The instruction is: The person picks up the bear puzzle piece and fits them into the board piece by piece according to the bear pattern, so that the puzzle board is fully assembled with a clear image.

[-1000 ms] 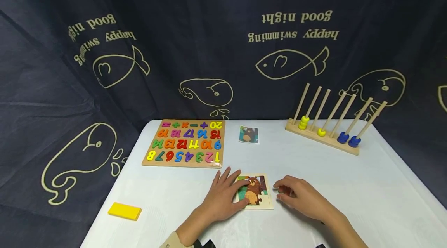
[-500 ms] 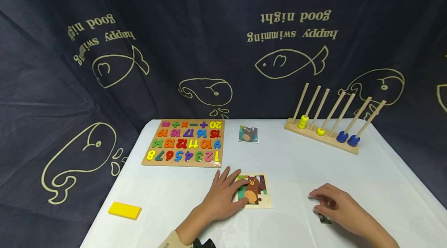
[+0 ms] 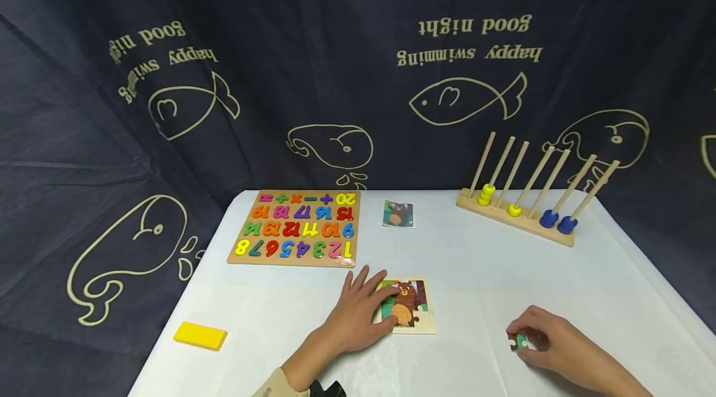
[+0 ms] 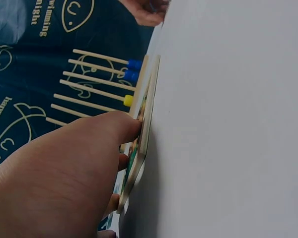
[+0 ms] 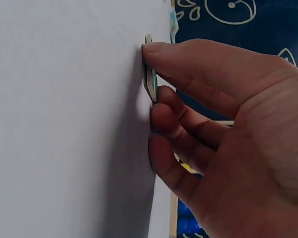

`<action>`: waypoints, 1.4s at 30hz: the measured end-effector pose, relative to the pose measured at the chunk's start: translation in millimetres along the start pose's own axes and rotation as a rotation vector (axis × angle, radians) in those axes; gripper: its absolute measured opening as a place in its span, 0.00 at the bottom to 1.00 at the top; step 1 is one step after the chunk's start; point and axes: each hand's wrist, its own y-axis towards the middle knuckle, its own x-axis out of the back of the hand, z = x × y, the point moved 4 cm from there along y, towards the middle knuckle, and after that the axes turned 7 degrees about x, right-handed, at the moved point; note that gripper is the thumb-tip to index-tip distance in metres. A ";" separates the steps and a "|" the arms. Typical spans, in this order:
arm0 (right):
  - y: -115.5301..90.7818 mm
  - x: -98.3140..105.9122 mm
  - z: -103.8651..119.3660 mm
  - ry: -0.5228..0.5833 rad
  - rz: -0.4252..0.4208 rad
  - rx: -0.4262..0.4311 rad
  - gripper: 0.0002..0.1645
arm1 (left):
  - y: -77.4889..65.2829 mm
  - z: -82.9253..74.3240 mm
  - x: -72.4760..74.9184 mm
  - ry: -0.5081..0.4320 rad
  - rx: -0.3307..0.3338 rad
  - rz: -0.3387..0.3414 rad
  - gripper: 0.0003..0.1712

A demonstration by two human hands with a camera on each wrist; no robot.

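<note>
A wooden bear jigsaw puzzle (image 3: 404,302) in a pale square frame lies on the white table, with a bare pale patch at its lower right. My left hand (image 3: 353,317) rests on its left side, thumb and fingers spread over the picture; the left wrist view shows the thumb (image 4: 121,126) on the board's top. Off to the right, my right hand (image 3: 559,342) pinches a small green and brown puzzle piece (image 3: 523,341) between thumb and fingers. In the right wrist view this puzzle piece (image 5: 150,82) is seen edge-on, close to the tabletop, other fingers curled below.
A number board (image 3: 296,258) lies at the back left, and a bear picture card (image 3: 398,214) at the back middle. At the back right stands a peg rack (image 3: 526,223) with yellow and blue beads. A yellow block (image 3: 200,336) lies at the left.
My right hand has moved right, away from the puzzle, to a loose puzzle piece and now pinches it. My left hand has stayed on the puzzle.
</note>
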 end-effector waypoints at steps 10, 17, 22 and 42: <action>23.1 -8.6 11.6 -0.034 -0.055 -0.046 0.18 | 0.5 -1.7 -1.1 -0.023 0.006 0.018 0.28; 49.3 -18.1 28.8 -0.057 -0.035 -0.023 0.16 | 1.7 -1.4 -1.2 -0.006 0.017 0.008 0.29; 62.8 -24.3 38.0 -0.052 -0.026 0.022 0.17 | 1.5 -1.2 -4.0 -0.021 0.016 0.019 0.28; 113.8 -56.6 74.0 -0.028 -0.005 0.213 0.13 | 0.7 1.5 -1.1 0.001 0.012 0.011 0.29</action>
